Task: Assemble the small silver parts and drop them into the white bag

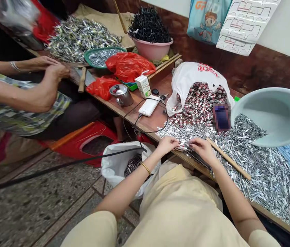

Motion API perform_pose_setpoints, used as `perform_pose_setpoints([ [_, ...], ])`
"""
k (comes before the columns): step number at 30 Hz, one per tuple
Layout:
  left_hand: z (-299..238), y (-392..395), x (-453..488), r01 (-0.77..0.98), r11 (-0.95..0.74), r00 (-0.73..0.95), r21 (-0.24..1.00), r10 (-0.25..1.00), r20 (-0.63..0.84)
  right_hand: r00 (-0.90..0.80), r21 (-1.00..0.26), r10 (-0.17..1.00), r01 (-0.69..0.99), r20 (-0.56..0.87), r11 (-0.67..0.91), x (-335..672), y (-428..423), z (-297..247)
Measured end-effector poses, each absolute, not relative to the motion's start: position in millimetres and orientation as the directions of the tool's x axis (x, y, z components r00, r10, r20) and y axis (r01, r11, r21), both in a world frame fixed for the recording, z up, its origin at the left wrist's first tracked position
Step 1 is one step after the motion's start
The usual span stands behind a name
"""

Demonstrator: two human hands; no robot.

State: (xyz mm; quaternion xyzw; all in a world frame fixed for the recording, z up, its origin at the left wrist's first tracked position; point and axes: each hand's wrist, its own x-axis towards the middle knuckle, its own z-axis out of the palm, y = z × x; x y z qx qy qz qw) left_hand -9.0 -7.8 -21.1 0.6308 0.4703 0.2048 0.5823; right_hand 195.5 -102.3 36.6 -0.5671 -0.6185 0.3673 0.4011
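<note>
Comprises a reddish-brown wooden table (164,82) bearing a wide pale-grey plastic basin (281,113) tilted toward heaped silver metal pins (260,185), plus a white plastic bag (183,75) gaping toward the near edge, both apparently set for easy reach. Includes a left hand (169,143) and a right hand (203,147), with fingertips of each apparently pinched closed on a small red-and-silver metal piece (183,147) at that edge, perhaps held low for fine control. Leaves little room rightward among pins, more leftward off the table's rim.
</note>
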Motion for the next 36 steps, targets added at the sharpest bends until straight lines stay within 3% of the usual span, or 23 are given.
perform_pose_setpoints([
  [9, -20, -3, -11, 0.373, -0.036, 0.52, 0.927, 0.835, -0.177, -0.111, -0.743, 0.993, 0.668, -0.028, 0.054, 178, -65, 33],
  [14, -17, -2, -11, 0.39, -0.109, 0.549, 0.914, 0.825, -0.136, -0.074, -0.781, 0.997, 0.624, -0.028, 0.024, 177, -67, 28],
  [20, -8, -11, -16, 0.348, -0.123, 0.542, 0.929, 0.835, -0.092, -0.006, -0.774, 0.988, 0.621, 0.153, 0.123, 177, -90, 34],
  [23, 5, -25, -20, 0.248, -0.21, 0.514, 0.946, 0.856, 0.055, 0.034, -0.66, 0.975, 0.741, 0.218, 0.122, 183, -109, 35],
  [26, 19, -43, -21, 0.155, -0.416, 0.452, 0.896, 0.836, 0.31, 0.079, -0.515, 0.974, 0.856, 0.211, 0.042, 189, -125, 38],
  [28, 28, -54, -18, 0.123, -0.56, 0.408, 0.82, 0.781, 0.472, 0.11, -0.554, 0.966, 0.831, 0.233, 0.04, 190, -133, 44],
  [32, 47, -71, -8, 0.093, -0.732, 0.366, 0.675, 0.655, 0.661, 0.066, -0.797, 0.961, 0.576, 0.268, 0.183, 179, -147, 71],
  [36, 65, -83, -2, 0.089, -0.78, 0.33, 0.62, 0.61, 0.72, 0.062, -0.796, 0.925, 0.533, 0.376, 0.288, 168, -161, 93],
])
